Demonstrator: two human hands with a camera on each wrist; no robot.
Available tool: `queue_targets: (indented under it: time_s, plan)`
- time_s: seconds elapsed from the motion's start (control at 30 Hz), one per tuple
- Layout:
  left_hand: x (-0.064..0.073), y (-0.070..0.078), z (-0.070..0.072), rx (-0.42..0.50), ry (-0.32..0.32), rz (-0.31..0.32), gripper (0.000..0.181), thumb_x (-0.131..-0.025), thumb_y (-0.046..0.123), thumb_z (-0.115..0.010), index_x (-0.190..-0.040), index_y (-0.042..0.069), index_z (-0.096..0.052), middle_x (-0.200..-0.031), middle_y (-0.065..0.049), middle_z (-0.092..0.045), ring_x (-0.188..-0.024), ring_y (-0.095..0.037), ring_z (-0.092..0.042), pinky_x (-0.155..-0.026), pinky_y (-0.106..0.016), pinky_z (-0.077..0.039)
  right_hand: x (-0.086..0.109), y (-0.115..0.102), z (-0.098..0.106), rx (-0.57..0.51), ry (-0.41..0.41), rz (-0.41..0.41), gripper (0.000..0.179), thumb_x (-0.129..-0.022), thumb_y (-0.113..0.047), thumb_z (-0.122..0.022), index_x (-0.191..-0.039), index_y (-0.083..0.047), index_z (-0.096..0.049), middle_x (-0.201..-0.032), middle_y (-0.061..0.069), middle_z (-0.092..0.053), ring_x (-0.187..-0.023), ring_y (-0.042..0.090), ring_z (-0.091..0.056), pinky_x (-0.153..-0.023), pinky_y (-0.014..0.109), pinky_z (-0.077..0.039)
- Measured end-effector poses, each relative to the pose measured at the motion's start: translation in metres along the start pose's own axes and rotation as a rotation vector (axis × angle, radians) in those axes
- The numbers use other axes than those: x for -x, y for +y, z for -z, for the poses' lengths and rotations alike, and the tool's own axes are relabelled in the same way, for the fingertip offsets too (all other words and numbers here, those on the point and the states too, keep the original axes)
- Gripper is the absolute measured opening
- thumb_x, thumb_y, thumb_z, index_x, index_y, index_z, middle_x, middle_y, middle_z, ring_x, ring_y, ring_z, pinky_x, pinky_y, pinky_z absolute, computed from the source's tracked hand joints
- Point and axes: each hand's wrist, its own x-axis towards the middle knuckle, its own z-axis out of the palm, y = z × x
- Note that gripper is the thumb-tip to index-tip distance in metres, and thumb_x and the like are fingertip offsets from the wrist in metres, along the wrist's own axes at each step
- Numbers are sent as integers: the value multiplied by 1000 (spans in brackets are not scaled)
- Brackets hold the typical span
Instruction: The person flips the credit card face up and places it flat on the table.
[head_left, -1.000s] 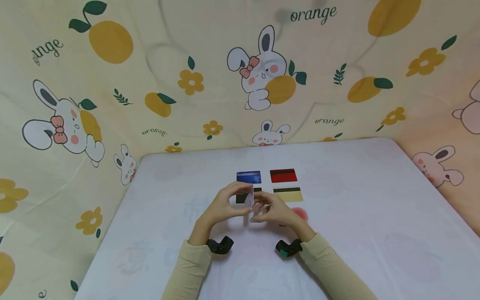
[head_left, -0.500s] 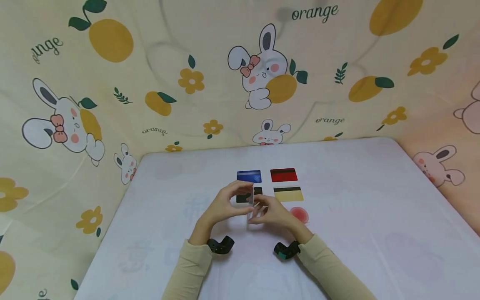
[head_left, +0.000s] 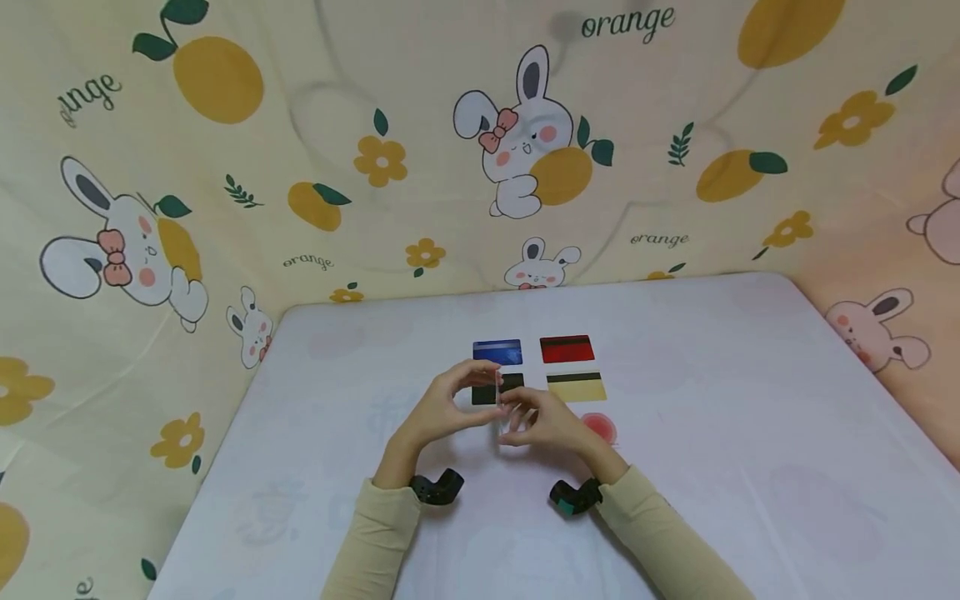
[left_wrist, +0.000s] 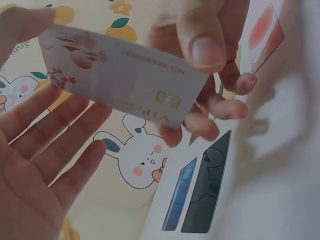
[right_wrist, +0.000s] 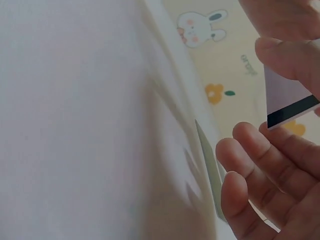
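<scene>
A white VIP card (left_wrist: 115,75) with a reddish floral print and a chip is held above the table, seen nearly edge-on in the head view. My left hand (head_left: 438,408) pinches one end by its edges, thumb on one long edge and fingertips on the other. My right hand (head_left: 551,419) pinches the opposite end between thumb and fingers, the other fingers loosely curled. In the right wrist view the card's back shows a black stripe (right_wrist: 294,111). Behind the left hand lies a black card (head_left: 483,395), partly covered.
A blue card (head_left: 497,353), a red card (head_left: 567,350) and a gold card (head_left: 577,390) lie flat near the black one. A card with a red circle (head_left: 600,427) is partly hidden by the right wrist. A patterned curtain (head_left: 420,100) rises behind the white table (head_left: 720,375).
Both hands keep holding the card and have shifted only slightly. The card has turned until it is more edge-on to the head view.
</scene>
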Motion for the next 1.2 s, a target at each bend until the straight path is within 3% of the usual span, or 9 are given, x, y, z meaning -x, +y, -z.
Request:
queue_targets:
  time_s: [0.37, 0.43, 0.53, 0.73, 1.0, 1.2]
  plan:
    - [1, -2, 10, -30, 12, 59, 52, -75, 14, -74, -123, 12, -53, -119, -6, -62, -112, -21, -60, -102, -38, -44, -2, 0, 11, 58, 19, -23, 53, -67, -21, -81, -112, -4, -59, -86, 14, -61, -71, 17, -50, -56, 17, -41]
    - [2, 7, 14, -38, 11, 81, 52, -75, 11, -73, -122, 9, -53, -117, -10, -62, -111, -24, -60, -102, -40, -44, -3, 0, 13, 56, 22, -37, 54, -67, -21, -81, -112, -4, -59, -85, 13, -60, -69, 14, -49, -55, 16, -39]
    - [2, 8, 17, -58, 12, 101, 52, -73, 7, -73, -122, 5, -53, -116, -15, -62, -111, -30, -60, -101, -44, -43, -3, 0, 18, 32, 27, -55, 54, -66, -18, -82, -112, -3, -59, -84, 14, -60, -66, 11, -47, -54, 16, -38]
    - [3, -10, 19, -76, 23, 83, 54, -70, 8, -76, -119, 1, -54, -109, -17, -63, -103, -31, -61, -97, -42, -47, 0, 1, 25, -20, 53, -98, 56, -64, -14, -82, -114, -4, -58, -83, 15, -59, -65, 10, -46, -53, 17, -39]
    - [12, -14, 23, -80, -67, 204, 51, -68, 8, -77, -114, 7, -56, -95, -11, -62, -90, -25, -61, -90, -45, -48, 6, 2, 30, 54, 35, -107, 54, -65, -19, -82, -113, -10, -61, -81, 10, -59, -64, 9, -46, -54, 17, -39]
    - [14, -18, 24, -93, -135, 265, 53, -66, 13, -79, -113, 4, -56, -93, -10, -61, -88, -27, -59, -86, -37, -49, 9, 1, 32, 84, 37, -96, 55, -65, -20, -83, -114, -8, -62, -80, 10, -59, -64, 9, -46, -55, 17, -40]
